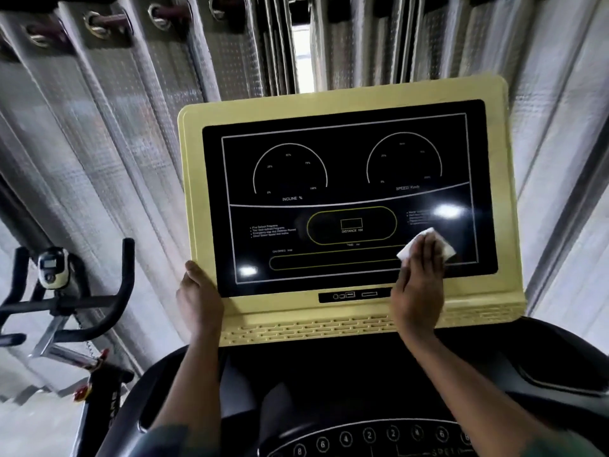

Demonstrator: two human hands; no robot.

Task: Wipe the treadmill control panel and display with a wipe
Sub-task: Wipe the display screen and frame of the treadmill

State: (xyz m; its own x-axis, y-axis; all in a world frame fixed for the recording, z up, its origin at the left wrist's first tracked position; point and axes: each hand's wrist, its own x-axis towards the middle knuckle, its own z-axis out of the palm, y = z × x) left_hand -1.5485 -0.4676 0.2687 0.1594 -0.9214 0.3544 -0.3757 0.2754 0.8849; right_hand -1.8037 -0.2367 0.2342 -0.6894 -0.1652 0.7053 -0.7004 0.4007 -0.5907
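Observation:
The treadmill display point(342, 179) is a black screen with incline and speed dials, set in a pale yellow frame point(507, 179). My right hand point(418, 285) presses a white wipe point(428, 242) flat against the lower right of the screen, fingers straight over it. My left hand point(197, 295) grips the lower left edge of the yellow frame, thumb on its front. Below, the black control panel point(379, 437) with round numbered buttons shows at the bottom edge, between my forearms.
Grey curtains point(115, 127) hang behind the display. An exercise bike point(62, 301) with black handlebars stands at the left. The treadmill's black console housing point(543, 364) curves round both sides below the screen.

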